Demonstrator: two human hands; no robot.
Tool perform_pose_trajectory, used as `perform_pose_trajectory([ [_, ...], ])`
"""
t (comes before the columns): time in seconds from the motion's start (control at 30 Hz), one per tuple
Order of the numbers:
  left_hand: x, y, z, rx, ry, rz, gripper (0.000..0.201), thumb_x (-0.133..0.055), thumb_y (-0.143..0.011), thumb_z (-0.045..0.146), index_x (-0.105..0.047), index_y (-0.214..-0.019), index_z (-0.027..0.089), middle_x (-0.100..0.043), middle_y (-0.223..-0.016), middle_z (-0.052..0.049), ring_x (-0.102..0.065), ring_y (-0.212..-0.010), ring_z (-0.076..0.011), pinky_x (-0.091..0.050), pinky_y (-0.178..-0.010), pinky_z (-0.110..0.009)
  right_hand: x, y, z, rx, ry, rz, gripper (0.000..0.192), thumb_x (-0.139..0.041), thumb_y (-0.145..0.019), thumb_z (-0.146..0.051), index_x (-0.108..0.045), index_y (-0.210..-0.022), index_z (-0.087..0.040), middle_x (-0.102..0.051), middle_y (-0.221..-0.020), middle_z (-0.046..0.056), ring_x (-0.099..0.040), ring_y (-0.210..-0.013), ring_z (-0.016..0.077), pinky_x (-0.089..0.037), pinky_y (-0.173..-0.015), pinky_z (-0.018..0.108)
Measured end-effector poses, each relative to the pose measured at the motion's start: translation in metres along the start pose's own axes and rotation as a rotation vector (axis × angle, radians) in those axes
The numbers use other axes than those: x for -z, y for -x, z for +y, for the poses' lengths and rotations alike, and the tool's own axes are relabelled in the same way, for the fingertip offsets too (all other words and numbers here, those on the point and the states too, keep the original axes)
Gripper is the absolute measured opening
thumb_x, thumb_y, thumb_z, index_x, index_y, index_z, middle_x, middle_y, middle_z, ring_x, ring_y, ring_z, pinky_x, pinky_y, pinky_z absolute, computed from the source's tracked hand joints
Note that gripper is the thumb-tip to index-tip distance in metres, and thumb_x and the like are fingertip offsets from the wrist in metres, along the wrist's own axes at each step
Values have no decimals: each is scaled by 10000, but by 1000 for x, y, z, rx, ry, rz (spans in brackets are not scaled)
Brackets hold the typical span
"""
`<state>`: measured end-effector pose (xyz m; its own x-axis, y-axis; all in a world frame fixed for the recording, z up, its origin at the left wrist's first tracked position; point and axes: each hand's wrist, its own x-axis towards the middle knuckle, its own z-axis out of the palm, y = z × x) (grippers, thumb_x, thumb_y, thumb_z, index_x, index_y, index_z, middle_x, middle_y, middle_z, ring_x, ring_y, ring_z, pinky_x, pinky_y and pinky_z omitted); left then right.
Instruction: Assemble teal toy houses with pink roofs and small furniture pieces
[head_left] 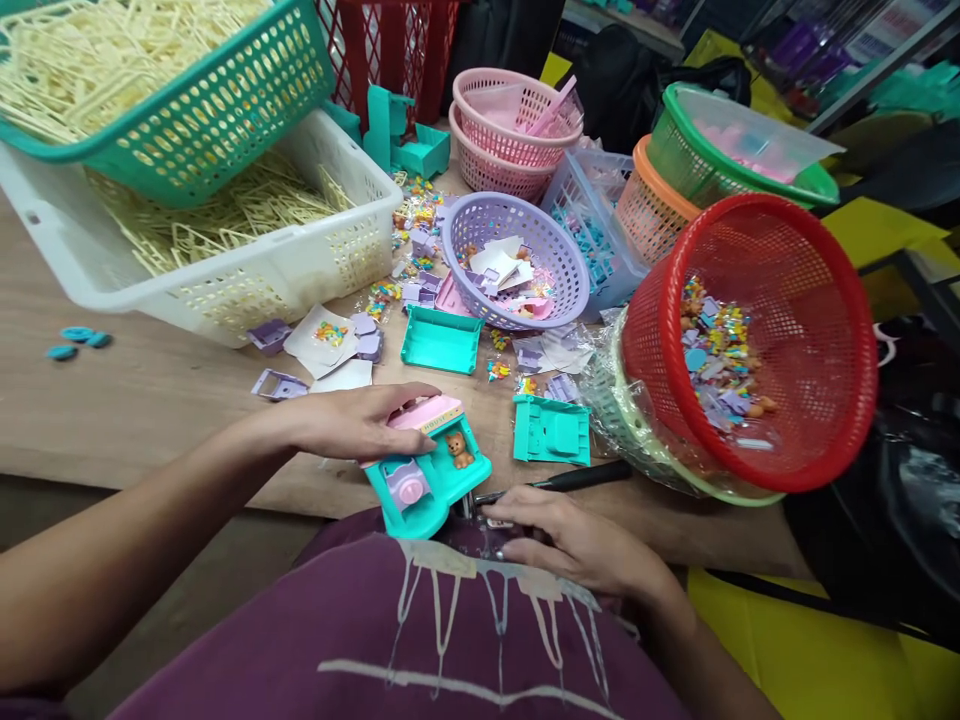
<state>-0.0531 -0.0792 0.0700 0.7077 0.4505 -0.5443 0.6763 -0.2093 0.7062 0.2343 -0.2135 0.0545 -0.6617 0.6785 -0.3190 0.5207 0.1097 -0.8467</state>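
My left hand (367,420) grips a toy house (442,480), turquoise with a pink roof, tilted at the table's front edge. Inside the house are a small brown animal figure (458,450) and a lilac piece with a pink round part (409,485). My right hand (570,530) is low over my lap, just right of the house, fingers stretched and apart; small shiny bits by its fingertips are unclear. Beyond it lies a tool with a black handle (585,476) and a metal end. Farther back are a turquoise tray-like part (441,340) and another turquoise part (552,430).
A lilac basket (457,285) holds paper and small parts. On the right stands a red basket (847,330) with colourful pieces. A white crate (315,265) and green basket (225,140) hold cream sticks at left. Lilac parts and paper lie between.
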Motion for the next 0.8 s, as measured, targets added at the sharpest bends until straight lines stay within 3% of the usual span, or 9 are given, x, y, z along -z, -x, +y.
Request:
perform_pose_trajectory([
  [0.1, 0, 0, 0, -4, -10, 7, 722, -531, -860, 613, -382, -1442, 213, -624, -1264, -68, -605, -1083, -246, -491, -831, -262, 13, 9, 0, 49, -5, -151, 434, -507, -992, -346, -498, -1415, -249, -560, -1336, 83, -548, -1221, 184, -431, -1052, 315],
  [0.2, 0, 0, 1, 9, -17, 8, 731, -536, -857, 612, -366, -1452, 222, -622, -1266, -62, -605, -1088, -246, -493, -853, -268, 15, 11, 0, 82, 44, -164, 451, -500, -993, -332, -480, -1431, -229, -573, -1351, 91, -541, -1247, 194, -424, -1062, 321],
  [0.3, -1, 0, 1, 27, -31, 20, 742, -538, -845, 626, -382, -1445, 217, -622, -1270, -71, -604, -1094, -257, -495, -873, -288, 5, 6, 2, 59, 157, -49, 369, -417, -1017, -284, -556, -1349, -209, -634, -1292, 91, -591, -1177, 199, -441, -1015, 326],
  [0.4, -2, 0, 2, 6, -27, 29, 742, -532, -843, 633, -391, -1442, 219, -623, -1273, -77, -605, -1095, -258, -498, -881, -297, -9, -4, 7, -30, 248, 134, 369, -317, -1034, -270, -672, -998, -174, -717, -919, 70, -647, -819, 174, -472, -782, 292],
  [0.5, -3, -1, 1, -3, -30, 54, 766, -536, -830, 656, -391, -1451, 231, -618, -1298, -77, -597, -1115, -267, -497, -895, -304, -21, -16, 15, -72, 235, 296, 428, -296, -1041, -308, -601, -768, -184, -649, -715, 31, -579, -656, 150, -408, -665, 274],
  [0.67, -4, -1, 2, 7, 14, 36, 782, -549, -824, 638, -380, -1466, 223, -665, -1219, -79, -640, -1010, -262, -523, -782, -286, -34, -28, 25, -60, 168, 500, 401, -339, -1035, -333, -547, -722, -194, -589, -652, 3, -548, -612, 128, -361, -622, 250],
  [0.8, -5, -2, 2, -24, 38, 39, 744, -545, -824, 637, -430, -1427, 217, -659, -1221, -81, -626, -1045, -279, -523, -811, -308, -39, -29, 24, 6, 229, 513, 279, -395, -1020, -314, -617, -895, -201, -640, -716, 5, -578, -638, 131, -370, -627, 240],
])
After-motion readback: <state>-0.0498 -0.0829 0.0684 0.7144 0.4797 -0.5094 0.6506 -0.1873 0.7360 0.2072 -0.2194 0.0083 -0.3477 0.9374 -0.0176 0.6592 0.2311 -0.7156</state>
